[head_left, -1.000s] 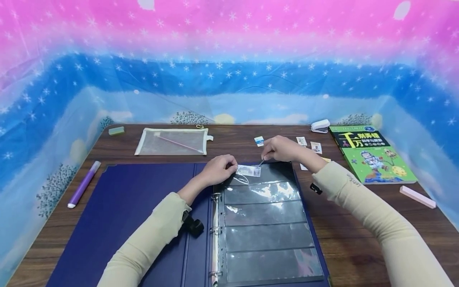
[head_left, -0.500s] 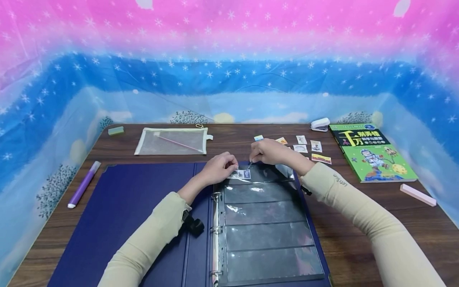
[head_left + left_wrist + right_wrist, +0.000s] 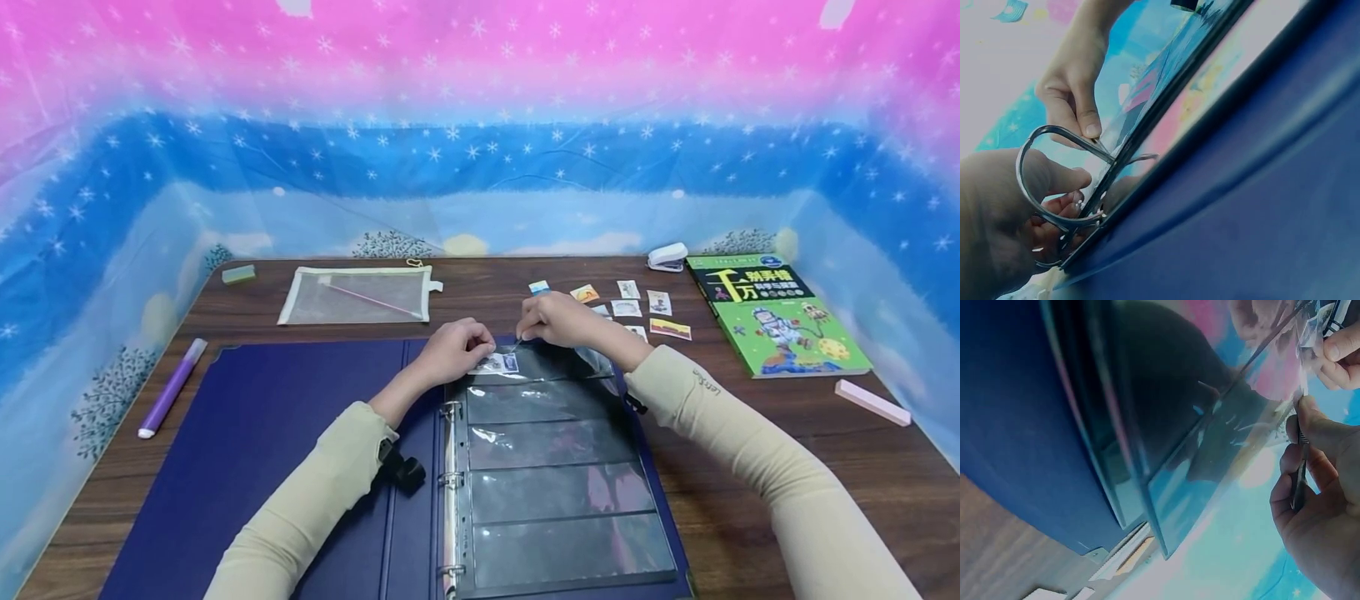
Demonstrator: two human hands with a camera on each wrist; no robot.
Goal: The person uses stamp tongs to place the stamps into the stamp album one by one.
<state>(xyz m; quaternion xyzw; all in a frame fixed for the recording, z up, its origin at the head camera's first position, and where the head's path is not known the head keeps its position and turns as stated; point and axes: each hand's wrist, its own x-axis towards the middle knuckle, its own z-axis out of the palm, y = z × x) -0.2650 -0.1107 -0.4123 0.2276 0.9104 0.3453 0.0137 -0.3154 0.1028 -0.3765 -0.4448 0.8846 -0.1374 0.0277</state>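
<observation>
My left hand (image 3: 452, 354) pinches the top edge of a clear pocket page (image 3: 555, 492) near the spine of an open blue ring binder (image 3: 300, 433). In my right hand (image 3: 562, 318) is a pair of slim metal tweezers (image 3: 1299, 481), held between thumb and fingers with the tips down at the top pocket. A small strip of stamps (image 3: 501, 363) shows at the left end of that pocket, close to my left fingers, which partly cover it. The left wrist view has a metal binder ring (image 3: 1022, 169) in front of my left hand.
Several loose stamps (image 3: 670, 328) lie beyond the binder on the right. Farther out are a stapler (image 3: 667, 257), a green book (image 3: 780, 321) and a pink bar (image 3: 872, 403). A mesh pouch (image 3: 356, 296), an eraser-like block (image 3: 238, 274) and a purple marker (image 3: 172, 389) lie on the left.
My right hand and the tweezers have moved left and slightly down, and the stamp strip has slid left toward my left hand. More loose stamps are uncovered. The left hand stays in place.
</observation>
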